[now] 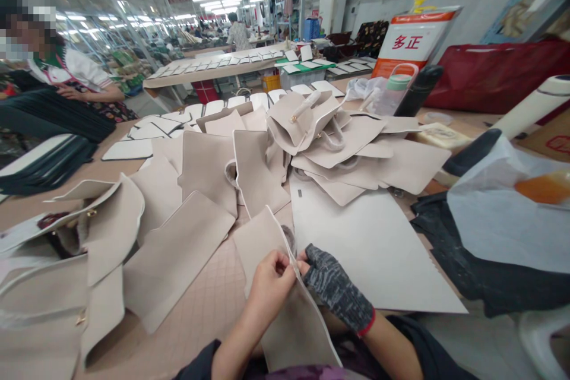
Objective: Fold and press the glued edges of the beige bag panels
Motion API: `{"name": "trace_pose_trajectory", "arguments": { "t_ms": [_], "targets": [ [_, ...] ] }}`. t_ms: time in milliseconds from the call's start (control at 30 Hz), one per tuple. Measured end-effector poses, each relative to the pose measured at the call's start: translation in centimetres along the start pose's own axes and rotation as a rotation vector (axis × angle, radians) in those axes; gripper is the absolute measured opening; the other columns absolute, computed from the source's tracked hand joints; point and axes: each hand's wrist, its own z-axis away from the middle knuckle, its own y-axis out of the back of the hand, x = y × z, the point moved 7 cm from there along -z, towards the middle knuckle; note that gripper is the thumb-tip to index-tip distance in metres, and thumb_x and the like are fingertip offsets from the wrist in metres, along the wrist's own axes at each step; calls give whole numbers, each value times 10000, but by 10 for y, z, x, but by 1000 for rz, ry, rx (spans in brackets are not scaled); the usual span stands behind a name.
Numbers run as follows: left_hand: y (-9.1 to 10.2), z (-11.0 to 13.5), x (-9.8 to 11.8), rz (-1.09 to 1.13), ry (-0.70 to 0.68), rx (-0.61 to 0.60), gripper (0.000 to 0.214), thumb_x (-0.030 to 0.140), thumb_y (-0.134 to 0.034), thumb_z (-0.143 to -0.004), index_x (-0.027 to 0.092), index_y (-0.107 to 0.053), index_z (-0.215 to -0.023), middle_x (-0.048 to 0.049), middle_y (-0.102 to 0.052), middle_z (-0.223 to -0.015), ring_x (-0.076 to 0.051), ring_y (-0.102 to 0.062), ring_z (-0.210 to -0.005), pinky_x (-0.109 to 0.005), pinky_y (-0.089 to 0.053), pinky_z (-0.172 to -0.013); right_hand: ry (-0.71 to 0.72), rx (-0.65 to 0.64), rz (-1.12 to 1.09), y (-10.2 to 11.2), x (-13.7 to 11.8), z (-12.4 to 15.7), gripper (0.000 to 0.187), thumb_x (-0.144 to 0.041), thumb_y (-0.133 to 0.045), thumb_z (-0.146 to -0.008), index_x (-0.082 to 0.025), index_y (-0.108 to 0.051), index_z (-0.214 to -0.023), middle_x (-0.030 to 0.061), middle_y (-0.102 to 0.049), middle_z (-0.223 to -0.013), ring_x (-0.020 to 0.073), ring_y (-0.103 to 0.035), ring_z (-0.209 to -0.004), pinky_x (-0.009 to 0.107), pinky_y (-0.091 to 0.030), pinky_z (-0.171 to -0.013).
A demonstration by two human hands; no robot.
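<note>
A beige bag panel (289, 329) with a pale edge lies in front of me, its near end hanging toward my lap. My bare left hand (272, 276) pinches the panel's edge with curled fingers. On the other side of that edge, my right hand (332, 282), in a dark grey fingerless glove with a red cuff, also grips it. The fingertips of both hands almost meet there. A grey, fuzzy-looking handle loop (289, 240) shows just beyond the fingers. Whether a small part sits between the fingertips is hidden.
Beige bag pieces (178, 249) cover the left, and more are heaped (338, 154) ahead. A large white board (356, 249) lies right of my hands. Further right are a black bag (463, 261), a white plastic bag (512, 208) and bottles. A co-worker (75, 77) stands at far left.
</note>
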Motion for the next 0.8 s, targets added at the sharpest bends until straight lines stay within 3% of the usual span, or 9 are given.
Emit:
{"name": "trace_pose_trajectory", "arguments": {
  "t_ms": [167, 400, 467, 567, 700, 800],
  "targets": [
    [-1, 2, -4, 156, 72, 35, 183, 320, -564, -664, 184, -457, -605, 42, -488, -479, -104, -448, -467, -206, -341, -462, -25, 33, -16, 3, 9, -6, 176, -357, -470, -743, -197, -515, -683, 43, -584, -673, 178, -528, -628, 312, -428, -639],
    [12, 13, 3, 333, 136, 77, 232, 364, -621, -629, 173, -491, -621, 30, -539, -523, -108, -503, -513, -214, -396, -531, -81, 47, -93, 29, 40, -26, 184, -378, -518, -650, -217, -472, -573, -16, -502, -524, 145, -445, -516, 285, -389, -534],
    [10, 13, 6, 316, 138, 39, 234, 365, -627, -618, 174, -492, -620, 33, -527, -520, -110, -498, -501, -215, -387, -514, -60, 7, -119, 28, 33, -25, 204, -404, -521, -664, -206, -517, -613, 2, -555, -574, 155, -485, -545, 295, -420, -556],
    [7, 10, 10, 296, 104, 39, 229, 365, -611, -625, 180, -477, -617, 42, -494, -533, -111, -491, -498, -226, -395, -510, 31, -3, -224, 23, 6, -17, 227, -372, -525, -697, -186, -568, -820, 56, -647, -826, 200, -592, -754, 326, -481, -708],
    [4, 8, 11, 275, 73, 44, 223, 365, -588, -658, 187, -459, -627, 41, -486, -540, -118, -492, -506, -236, -408, -514, 95, 107, -363, 25, -21, -6, 218, -298, -492, -742, -181, -527, -923, 79, -634, -902, 210, -622, -827, 345, -505, -764],
    [4, 9, 11, 269, 76, 51, 226, 366, -587, -667, 189, -452, -630, 42, -484, -535, -119, -489, -505, -231, -400, -506, 254, 219, -217, 31, -37, 1, 183, -282, -480, -789, -187, -537, -935, 95, -609, -955, 204, -600, -879, 326, -516, -740]
  ]
}}
